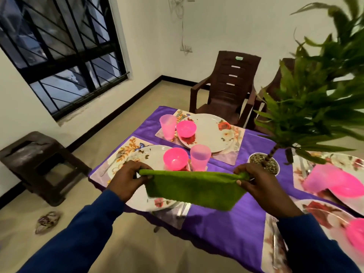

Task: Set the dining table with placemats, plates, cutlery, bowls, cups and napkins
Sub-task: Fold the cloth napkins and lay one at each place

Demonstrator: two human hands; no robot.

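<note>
So both hands are up in the middle of the frame, stretching a green cloth napkin [194, 189] between them. Left hand [128, 179] pinches the left top corner, right hand [262, 186] pinches the right one, so they're spread well apart with the cloth hanging folded below, over the purple tablecloth [222, 219]. Looks to me like it's being pulled taut to square up the fold before it goes down.

Just behind the napkin, centre-left, there's a floral plate [149, 156] on a placemat [128, 146], with a pink bowl [175, 159] on it and a pink cup [200, 157] beside. A matching setting sits further up with its own plate [208, 133], and two more are cut off at the right edge. No napkins at any of them that I can see, so napkins are probably the last bit. The potted plant [264, 163] in the middle crowds things, so I'd guess the near-left setting gets this one.
</note>
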